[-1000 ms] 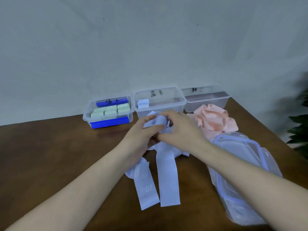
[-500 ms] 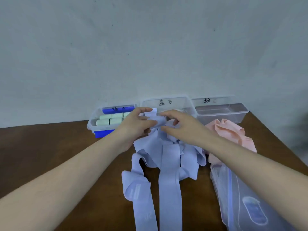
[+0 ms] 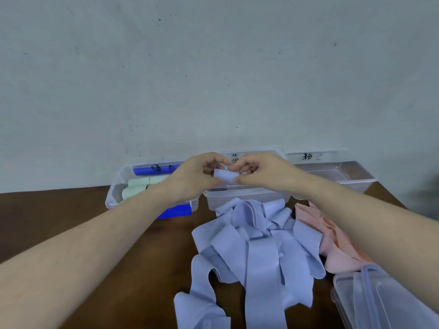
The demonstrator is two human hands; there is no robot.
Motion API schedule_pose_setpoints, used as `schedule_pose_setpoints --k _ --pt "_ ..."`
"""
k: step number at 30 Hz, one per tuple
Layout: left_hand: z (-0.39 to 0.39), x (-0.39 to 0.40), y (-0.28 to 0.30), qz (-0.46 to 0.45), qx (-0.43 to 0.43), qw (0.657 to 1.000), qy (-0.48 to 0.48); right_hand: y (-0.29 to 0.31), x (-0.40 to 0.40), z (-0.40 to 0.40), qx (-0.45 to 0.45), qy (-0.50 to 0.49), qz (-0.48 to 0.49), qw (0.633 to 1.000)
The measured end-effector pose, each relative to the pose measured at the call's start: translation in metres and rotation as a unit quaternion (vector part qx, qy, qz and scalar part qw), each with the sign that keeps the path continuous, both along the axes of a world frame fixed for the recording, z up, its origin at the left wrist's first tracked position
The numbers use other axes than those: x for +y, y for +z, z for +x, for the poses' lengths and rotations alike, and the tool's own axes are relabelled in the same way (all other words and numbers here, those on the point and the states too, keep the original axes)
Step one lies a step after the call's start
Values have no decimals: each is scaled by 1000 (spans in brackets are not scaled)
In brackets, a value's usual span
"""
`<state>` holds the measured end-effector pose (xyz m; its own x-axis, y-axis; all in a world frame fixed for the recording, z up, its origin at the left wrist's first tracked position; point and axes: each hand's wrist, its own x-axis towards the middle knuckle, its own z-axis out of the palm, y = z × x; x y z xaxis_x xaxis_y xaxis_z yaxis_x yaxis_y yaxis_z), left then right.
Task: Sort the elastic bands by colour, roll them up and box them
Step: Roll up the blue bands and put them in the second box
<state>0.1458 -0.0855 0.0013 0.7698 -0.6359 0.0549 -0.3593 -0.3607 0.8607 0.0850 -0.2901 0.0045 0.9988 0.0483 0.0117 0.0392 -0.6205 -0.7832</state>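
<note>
Both hands have moved up from the table and now hold a small blue roll point(image 3: 224, 176) just above the middle box point(image 3: 247, 198). The left hand point(image 3: 197, 176) and the right hand point(image 3: 259, 173) pinch its two ends with curled fingers. I think the rolling is finished and the boxing comes next. In front of the middle box, the loose blue bands point(image 3: 251, 252) still wait.

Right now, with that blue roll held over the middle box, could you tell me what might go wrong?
The rolled blue band is only pinched at its ends by the left hand and right hand; a loosened grip could let it unroll. The loose blue bands lie tangled, so the next pull may drag several. They touch the pink bands, so colours might mix.
</note>
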Motion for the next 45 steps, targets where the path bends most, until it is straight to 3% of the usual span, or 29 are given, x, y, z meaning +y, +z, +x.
schedule_pose_setpoints --k 5,8,14,22,25,30,37,45 --pt "18 -2 -9 23 -29 999 -20 -1 -6 21 50 10 -44 998" --pt "30 -2 -9 114 -123 986 -12 -7 -8 33 57 6 -72 996" --pt "48 -9 1 302 -255 918 -33 -24 -1 50 105 35 -153 982" --pt "58 -26 -1 466 -293 830 -87 -38 13 66 103 47 -195 974" --pt "62 -29 -7 493 -289 815 -96 -41 14 69 94 46 -221 970" --pt "62 -26 -9 495 -271 819 -101 -42 12 69 88 43 -245 965" --pt "59 -27 -8 496 -269 819 -100 -41 12 74 92 123 -274 949" --pt "64 -27 -12 507 -270 812 -104 -47 15 77 59 122 -295 946"
